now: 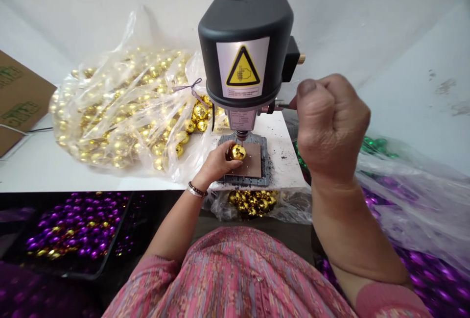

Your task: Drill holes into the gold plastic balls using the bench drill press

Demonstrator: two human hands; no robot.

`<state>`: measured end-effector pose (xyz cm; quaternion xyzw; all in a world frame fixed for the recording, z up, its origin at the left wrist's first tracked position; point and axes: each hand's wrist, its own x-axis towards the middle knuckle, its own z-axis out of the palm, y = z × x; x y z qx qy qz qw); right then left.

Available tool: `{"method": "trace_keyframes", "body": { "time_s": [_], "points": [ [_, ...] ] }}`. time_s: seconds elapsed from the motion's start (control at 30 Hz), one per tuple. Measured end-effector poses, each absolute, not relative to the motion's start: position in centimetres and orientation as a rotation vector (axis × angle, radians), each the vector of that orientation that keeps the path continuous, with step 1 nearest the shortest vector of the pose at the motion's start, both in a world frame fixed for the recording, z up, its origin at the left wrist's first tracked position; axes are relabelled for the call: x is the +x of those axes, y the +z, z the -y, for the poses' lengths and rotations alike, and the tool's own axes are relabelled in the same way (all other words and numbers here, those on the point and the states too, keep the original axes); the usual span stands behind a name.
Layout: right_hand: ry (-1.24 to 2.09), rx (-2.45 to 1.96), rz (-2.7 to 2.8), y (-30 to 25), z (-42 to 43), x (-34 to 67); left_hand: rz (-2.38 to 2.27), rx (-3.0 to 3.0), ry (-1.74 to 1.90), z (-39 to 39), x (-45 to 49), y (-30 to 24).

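Note:
Between the thumb and fingers of my left hand (220, 163) is a shiny gold ball (239, 152), held on a brown board (252, 161) on the base of a drill press (246, 29). The drill bit (241, 142) points down at the top of the ball; whether it touches, I cannot tell. My right hand (325, 117) is closed in a fist around the drill press's feed handle (288, 106), most of which the fingers hide. Dark shavings lie about the metal base (266, 173).
A large clear plastic bag (121, 107) of gold balls lies left on the white table (33, 176). Below the table's front edge is an open bag of gold balls (252, 203). A dark tray (106, 264) holds purple and gold balls. Purple balls (422, 274) lie at right.

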<state>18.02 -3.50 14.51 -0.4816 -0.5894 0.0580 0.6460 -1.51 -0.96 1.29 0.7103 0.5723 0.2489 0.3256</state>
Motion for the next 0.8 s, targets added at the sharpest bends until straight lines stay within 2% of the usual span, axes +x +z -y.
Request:
{"method": "trace_keyframes", "body": {
  "time_s": [0.17, 0.33, 0.8],
  "points": [
    [0.168, -1.116, 1.39, 15.6, 2.9, 18.4, -1.439, 2.039, 0.63, 0.0, -0.9, 1.5],
    [0.198, -1.109, 1.405, 14.7, 3.8, 18.5, -1.384, 1.948, 0.619, -0.6, -0.8, 0.8],
    [-0.098, -1.013, 1.513, 7.3, 5.4, 18.3, -1.325, 1.85, 0.68, -0.1, -0.7, 0.3]
  ]
}}
